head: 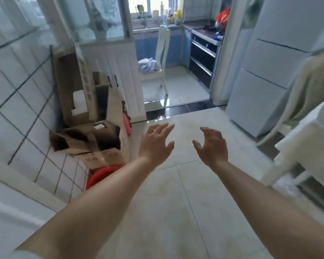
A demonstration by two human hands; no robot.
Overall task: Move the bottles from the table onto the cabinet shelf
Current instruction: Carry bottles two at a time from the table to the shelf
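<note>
My left hand (156, 143) and my right hand (211, 146) are stretched out in front of me over the pale tiled floor, palms facing each other, fingers spread, both empty. No table with bottles is in view. A white cabinet (116, 75) with two dark door handles stands ahead on the left, under a glass partition. Several bottles (173, 14) stand far off on the kitchen windowsill, small and blurred.
Open cardboard boxes (86, 139) and a red basin (103, 174) lie by the tiled left wall. A white chair (160, 58) with a cloth stands in the kitchen doorway. A fridge (266, 71) and another white chair (305, 139) are on the right.
</note>
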